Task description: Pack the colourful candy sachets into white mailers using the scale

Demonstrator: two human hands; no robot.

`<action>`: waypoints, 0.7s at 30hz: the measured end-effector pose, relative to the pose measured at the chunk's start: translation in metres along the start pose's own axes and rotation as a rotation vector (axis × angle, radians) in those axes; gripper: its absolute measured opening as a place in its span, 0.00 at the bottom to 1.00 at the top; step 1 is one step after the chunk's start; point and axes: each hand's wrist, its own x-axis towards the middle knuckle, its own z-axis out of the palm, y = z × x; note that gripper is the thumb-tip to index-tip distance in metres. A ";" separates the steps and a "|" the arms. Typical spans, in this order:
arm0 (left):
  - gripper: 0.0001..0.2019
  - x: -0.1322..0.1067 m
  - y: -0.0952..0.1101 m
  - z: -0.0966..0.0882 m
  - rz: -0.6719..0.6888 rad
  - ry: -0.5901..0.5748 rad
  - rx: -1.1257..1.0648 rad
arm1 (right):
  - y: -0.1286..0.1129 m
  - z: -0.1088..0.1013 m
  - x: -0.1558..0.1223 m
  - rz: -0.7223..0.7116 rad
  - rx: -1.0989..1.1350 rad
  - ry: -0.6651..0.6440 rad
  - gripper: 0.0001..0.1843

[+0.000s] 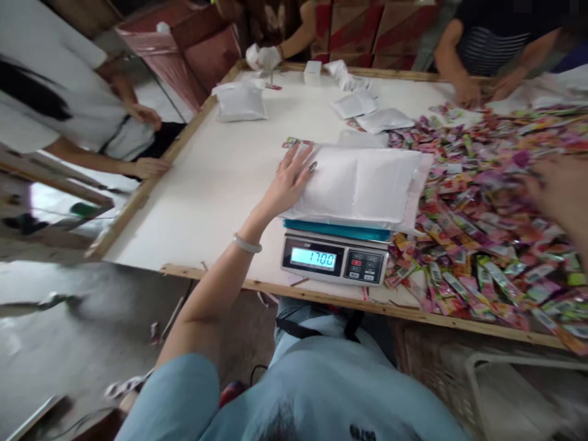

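Observation:
A large white mailer bag lies flat on a digital scale with a blue-green top. The lit display seems to read 170.0. My left hand rests on the left end of the bag, its fingers stretched out and apart. At the right edge, my right hand is over a big heap of small colourful packets. Motion smears its fingers, so whether it grips any packet does not show. One packet lies just beyond my left fingertips.
Smaller white pouches and a plump white bag lie farther back. Wooden strips edge the table. A co-worker's hand touches the left edge; other people's hands work along the far side. Cartons stand behind.

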 end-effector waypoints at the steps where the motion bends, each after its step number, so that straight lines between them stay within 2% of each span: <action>1: 0.29 0.001 0.000 -0.001 0.001 0.004 0.002 | -0.010 -0.017 0.000 0.037 0.015 -0.021 0.12; 3: 0.29 0.002 -0.002 -0.002 0.003 0.013 0.001 | -0.031 -0.047 0.000 0.083 0.187 -0.027 0.12; 5: 0.29 0.003 -0.006 -0.002 0.005 0.021 -0.005 | -0.056 -0.073 -0.001 0.037 0.453 -0.070 0.12; 9: 0.29 0.007 -0.014 0.001 0.023 0.059 -0.011 | -0.131 -0.114 0.007 -0.283 0.919 -0.242 0.11; 12: 0.30 0.008 -0.021 0.000 0.048 0.110 -0.015 | -0.176 -0.122 0.026 -0.508 1.194 -0.323 0.27; 13: 0.29 0.008 -0.024 -0.003 0.049 0.126 -0.014 | -0.179 -0.118 0.030 -0.499 1.261 -0.289 0.29; 14: 0.29 0.006 -0.027 -0.006 0.048 0.140 -0.011 | -0.176 -0.109 0.030 -0.433 1.282 -0.224 0.30; 16: 0.28 0.001 -0.030 -0.013 0.051 0.154 0.006 | -0.155 -0.084 0.015 -0.145 1.175 -0.044 0.30; 17: 0.28 -0.002 -0.031 -0.017 0.054 0.159 0.016 | -0.140 -0.068 0.001 0.027 1.028 0.020 0.33; 19: 0.27 -0.007 -0.029 -0.022 0.057 0.163 0.035 | -0.109 -0.030 -0.029 0.298 0.729 -0.047 0.45; 20: 0.28 -0.009 -0.027 -0.023 0.054 0.160 0.043 | -0.095 -0.010 -0.042 0.363 0.626 -0.130 0.44; 21: 0.28 -0.010 -0.025 -0.023 0.049 0.153 0.050 | -0.083 0.009 -0.051 0.374 0.563 -0.197 0.37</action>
